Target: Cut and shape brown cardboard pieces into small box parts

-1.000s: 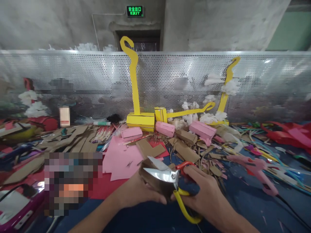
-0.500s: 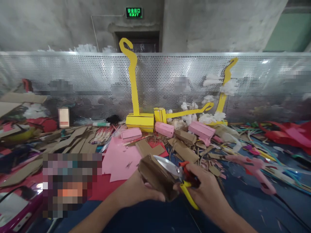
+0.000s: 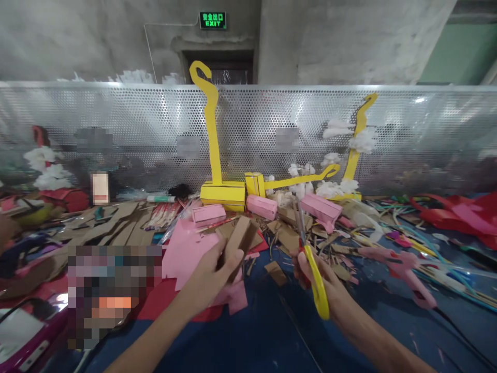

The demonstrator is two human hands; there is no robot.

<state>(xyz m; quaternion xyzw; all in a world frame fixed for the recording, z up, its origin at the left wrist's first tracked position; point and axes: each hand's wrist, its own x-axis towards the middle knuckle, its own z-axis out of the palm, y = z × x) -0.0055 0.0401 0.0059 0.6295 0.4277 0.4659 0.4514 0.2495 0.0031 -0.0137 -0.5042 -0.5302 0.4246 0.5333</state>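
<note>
My left hand point(image 3: 217, 269) is closed round a small folded cardboard box point(image 3: 239, 238), held tilted over pink paper point(image 3: 186, 254). To the right, my right hand point(image 3: 316, 269) grips scissors point(image 3: 319, 290) with red and yellow handles, their blades pointing up and away from the box. A small cardboard scrap point(image 3: 276, 272) lies on the blue table between my hands. Behind them stand pink paper boxes point(image 3: 208, 214) and a yellow box point(image 3: 222, 194) with a tall hooked yellow strip point(image 3: 212, 124).
A pink glue gun point(image 3: 406, 269) with a black cord lies at the right. Cardboard strips point(image 3: 116, 223) and red paper spread over the left side. A perforated metal panel point(image 3: 248, 119) runs along the back. Another yellow hooked piece with white fluff point(image 3: 363, 140) stands at the back right.
My hands have moved apart. The scissors have left the cardboard box and now point upward. The box has turned more upright in my left hand, and a cardboard piece at the far left has gone.
</note>
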